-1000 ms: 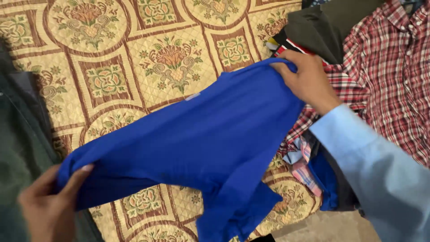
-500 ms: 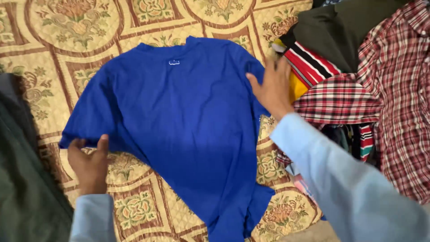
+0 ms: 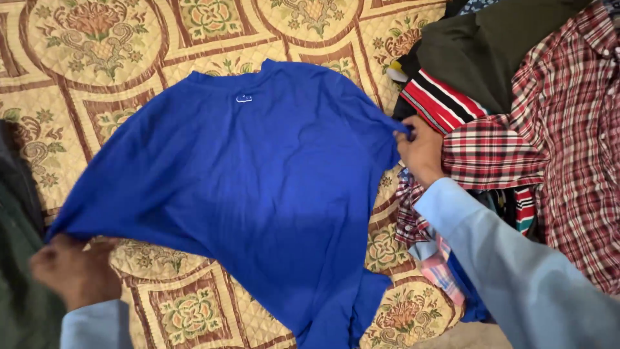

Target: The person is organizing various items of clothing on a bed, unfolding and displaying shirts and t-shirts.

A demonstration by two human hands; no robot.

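The blue T-shirt [image 3: 258, 187] is lying spread over the patterned quilt [image 3: 97, 71], pulled taut between both hands. The left hand [image 3: 74, 271] is gripping one sleeve end, fingers clenched on the cloth. The right hand [image 3: 421, 152] is pinching the other sleeve beside the pile of checked shirts [image 3: 555, 129].

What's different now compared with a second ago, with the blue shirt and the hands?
The blue T-shirt, bunched and lifted a second ago, now lies spread on the patterned quilt. The right hand let go, then re-gripped its right edge; the left hand pulls the left sleeve outward. The clothes pile stayed put.
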